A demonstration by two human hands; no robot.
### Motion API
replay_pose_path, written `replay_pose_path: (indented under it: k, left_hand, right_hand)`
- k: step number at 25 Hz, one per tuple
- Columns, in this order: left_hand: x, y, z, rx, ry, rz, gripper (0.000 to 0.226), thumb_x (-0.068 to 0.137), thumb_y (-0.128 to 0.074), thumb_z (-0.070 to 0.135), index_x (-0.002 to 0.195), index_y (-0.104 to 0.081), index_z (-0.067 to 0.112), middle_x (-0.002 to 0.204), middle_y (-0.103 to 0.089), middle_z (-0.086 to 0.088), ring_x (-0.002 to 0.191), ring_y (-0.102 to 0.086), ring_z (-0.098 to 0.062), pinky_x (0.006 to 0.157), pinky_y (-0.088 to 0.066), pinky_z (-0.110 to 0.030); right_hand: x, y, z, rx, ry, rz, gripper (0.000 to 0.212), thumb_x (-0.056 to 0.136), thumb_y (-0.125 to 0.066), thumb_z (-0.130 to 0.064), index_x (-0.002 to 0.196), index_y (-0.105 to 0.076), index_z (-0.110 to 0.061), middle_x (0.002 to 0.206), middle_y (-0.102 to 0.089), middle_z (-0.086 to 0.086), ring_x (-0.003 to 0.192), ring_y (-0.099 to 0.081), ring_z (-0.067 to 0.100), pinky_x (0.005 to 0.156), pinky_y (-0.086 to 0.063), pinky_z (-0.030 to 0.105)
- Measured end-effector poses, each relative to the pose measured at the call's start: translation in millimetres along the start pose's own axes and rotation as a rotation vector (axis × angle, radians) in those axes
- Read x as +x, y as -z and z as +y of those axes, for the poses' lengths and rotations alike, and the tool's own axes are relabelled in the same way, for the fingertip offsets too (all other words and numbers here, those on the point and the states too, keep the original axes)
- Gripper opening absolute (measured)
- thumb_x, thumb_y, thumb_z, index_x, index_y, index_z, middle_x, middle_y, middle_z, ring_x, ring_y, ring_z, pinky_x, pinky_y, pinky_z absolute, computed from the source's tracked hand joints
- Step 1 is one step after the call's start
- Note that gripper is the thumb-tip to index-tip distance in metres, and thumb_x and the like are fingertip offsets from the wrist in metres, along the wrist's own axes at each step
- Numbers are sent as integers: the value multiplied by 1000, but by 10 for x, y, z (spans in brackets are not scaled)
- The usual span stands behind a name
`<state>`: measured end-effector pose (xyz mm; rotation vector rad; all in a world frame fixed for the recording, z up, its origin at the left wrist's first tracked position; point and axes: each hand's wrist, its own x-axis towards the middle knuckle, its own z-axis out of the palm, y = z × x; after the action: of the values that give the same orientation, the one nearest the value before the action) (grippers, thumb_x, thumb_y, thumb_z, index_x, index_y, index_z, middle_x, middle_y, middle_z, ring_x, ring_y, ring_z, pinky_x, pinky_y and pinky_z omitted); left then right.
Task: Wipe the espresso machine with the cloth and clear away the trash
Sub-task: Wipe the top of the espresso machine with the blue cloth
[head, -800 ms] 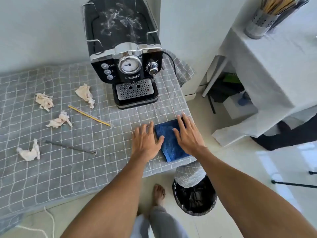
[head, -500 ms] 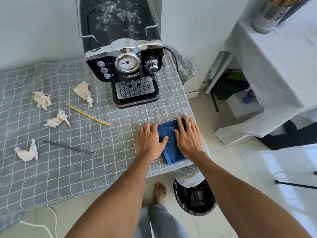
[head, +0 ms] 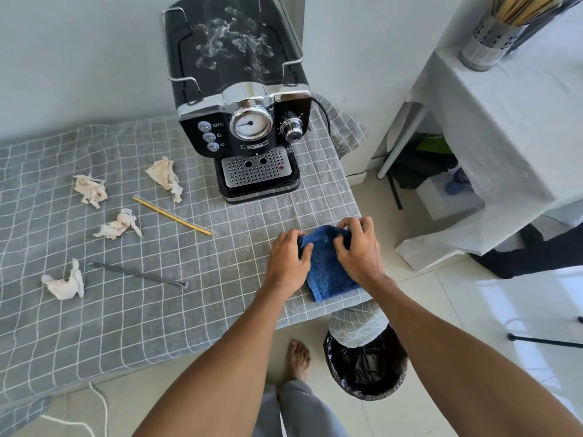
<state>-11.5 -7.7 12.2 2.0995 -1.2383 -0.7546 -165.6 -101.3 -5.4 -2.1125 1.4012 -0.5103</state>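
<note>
A folded blue cloth (head: 329,272) lies near the table's front right corner. My left hand (head: 288,258) pinches its left far edge and my right hand (head: 359,250) grips its right far edge, fingers curled into the fabric. The black espresso machine (head: 239,99) stands behind, its top smeared with white residue. Several crumpled paper scraps (head: 164,176) (head: 90,189) (head: 118,225) (head: 64,283) lie on the left of the table, with a yellow straw (head: 172,216) and a dark grey straw (head: 138,274) among them.
The table wears a grey checked tablecloth (head: 157,310). A black-lined trash bin (head: 367,364) stands on the floor below the table's right corner, beside my bare foot. A white-draped table (head: 511,121) with a metal utensil holder (head: 487,42) stands at right.
Both hands lay flat on the cloth before; now their fingers have curled and bunched up the cloth's far edge. The view has shifted slightly.
</note>
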Motion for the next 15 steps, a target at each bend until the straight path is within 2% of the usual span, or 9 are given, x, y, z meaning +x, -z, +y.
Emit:
replay_pose_path:
  k: [3,6,9,11,13,15]
  left_hand:
    - [-74,220,-15,-154,-86,79,17,103,-59,24,119,-58,16,109,-64,-1,98,-63,-20,85,-53,-36]
    - [-93,588,27,-235,-171,153,16,103,-60,24,118,-57,16,100,-69,2,88,-68,-17,72,-54,-28]
    - [-55,1036,117,-279,-280,281,18,102,-62,24,117,-59,16,100,-69,3,85,-67,-8,72,-53,-22]
    - [-47,1337,195,-301,-361,377,19,102,-63,23,118,-59,14,100,-69,1,85,-67,-10,72,-53,-22]
    - [-36,1665,302,-325,-440,466,20,103,-62,22,120,-59,12,100,-69,-2,87,-68,-15,74,-56,-28]
    - [-14,1991,438,-347,-506,543,21,103,-62,22,121,-58,11,98,-68,1,85,-66,-11,73,-55,-27]
  right_hand:
    - [-28,114,-205,94,74,7,20,94,-59,-16,108,-53,-28,109,-55,-8,91,-54,9,80,-49,29]
    - [-2,254,-571,162,158,84,17,94,-63,-11,110,-60,-19,105,-58,-7,92,-55,9,84,-52,29]
    - [97,393,-1033,209,234,176,18,94,-65,-9,110,-63,-16,104,-60,-5,91,-55,6,82,-51,24]
    - [175,482,-1374,264,284,248,17,97,-65,-12,112,-62,-19,107,-60,-4,95,-57,7,84,-50,22]
    - [255,580,-1762,341,331,318,17,100,-63,-15,116,-60,-22,111,-59,-5,100,-59,10,86,-53,27]
    - [318,651,-2122,405,387,384,20,103,-59,-16,119,-56,-27,112,-60,-8,101,-62,14,86,-56,35]
